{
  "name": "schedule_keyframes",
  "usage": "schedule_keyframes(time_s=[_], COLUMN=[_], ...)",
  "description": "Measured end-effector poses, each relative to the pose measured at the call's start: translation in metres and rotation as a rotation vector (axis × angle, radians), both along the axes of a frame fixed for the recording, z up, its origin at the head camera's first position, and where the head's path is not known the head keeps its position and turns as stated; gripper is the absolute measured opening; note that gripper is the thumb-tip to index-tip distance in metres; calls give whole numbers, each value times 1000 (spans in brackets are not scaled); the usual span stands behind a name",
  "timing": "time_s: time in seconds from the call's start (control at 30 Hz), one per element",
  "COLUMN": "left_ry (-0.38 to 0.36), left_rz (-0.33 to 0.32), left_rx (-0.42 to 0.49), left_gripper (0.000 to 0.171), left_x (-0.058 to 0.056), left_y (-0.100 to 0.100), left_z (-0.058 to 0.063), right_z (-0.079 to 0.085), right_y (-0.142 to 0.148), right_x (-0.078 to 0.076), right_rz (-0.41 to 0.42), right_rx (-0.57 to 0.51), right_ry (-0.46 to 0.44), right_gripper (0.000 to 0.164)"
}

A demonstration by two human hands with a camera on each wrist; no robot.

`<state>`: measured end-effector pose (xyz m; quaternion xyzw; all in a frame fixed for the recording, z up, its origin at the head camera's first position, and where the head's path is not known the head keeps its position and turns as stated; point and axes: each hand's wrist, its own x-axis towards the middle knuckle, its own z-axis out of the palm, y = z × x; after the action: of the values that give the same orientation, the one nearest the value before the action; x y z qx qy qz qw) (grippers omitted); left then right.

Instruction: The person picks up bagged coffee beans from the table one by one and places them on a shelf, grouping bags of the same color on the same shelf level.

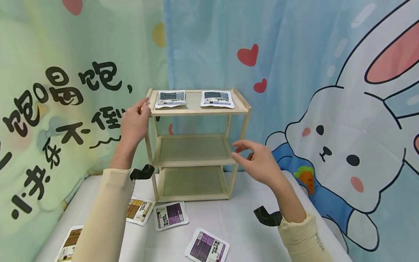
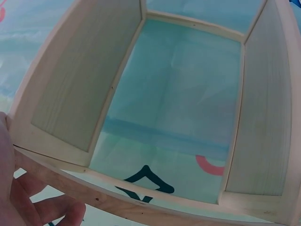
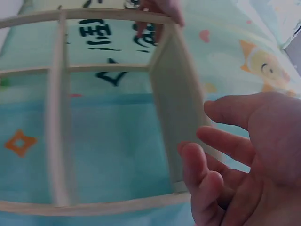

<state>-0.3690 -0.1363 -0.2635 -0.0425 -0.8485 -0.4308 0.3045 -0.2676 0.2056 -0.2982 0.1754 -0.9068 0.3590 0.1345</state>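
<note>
A three-tier wooden shelf (image 1: pixel 193 163) stands on the table, with two white pouches with dark teal labels, a left one (image 1: pixel 171 99) and a right one (image 1: pixel 217 99), lying on its top board. My left hand (image 1: pixel 135 118) grips the top board's left front corner; in the left wrist view its fingers (image 2: pixel 51 207) curl about the wooden edge. Beside the shelf's right leg my right hand (image 1: pixel 258 160) hovers, fingers loosely bent and apart. Nothing shows between its thumb and fingers in the right wrist view.
On the white tabletop (image 1: pixel 248 218) lie two purple-labelled pouches, one near the shelf (image 1: pixel 171 215) and one at the front (image 1: pixel 207 246). Two brown-yellow pouches lie left, one by the shelf (image 1: pixel 140 211), another partly behind the left sleeve (image 1: pixel 69 244). Printed curtains (image 1: pixel 209 43) stand behind.
</note>
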Motion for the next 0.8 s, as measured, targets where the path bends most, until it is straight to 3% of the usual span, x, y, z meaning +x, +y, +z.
schedule_keyframes(time_s=[0.27,0.57,0.8], left_ry=[6,-9,-13], left_rz=[-11,-12,-3], left_rx=[5,28,15], left_gripper=[51,52,52], left_x=[1,-1,0], left_y=[0,2,1], left_z=[1,2,-1], right_z=[-67,-132,-183], right_y=[15,24,15], right_x=[19,36,43], right_rz=[51,-24,77], right_rx=[-66,-153,-190], right_ry=[-167,-352,-485], right_gripper=[29,26,37])
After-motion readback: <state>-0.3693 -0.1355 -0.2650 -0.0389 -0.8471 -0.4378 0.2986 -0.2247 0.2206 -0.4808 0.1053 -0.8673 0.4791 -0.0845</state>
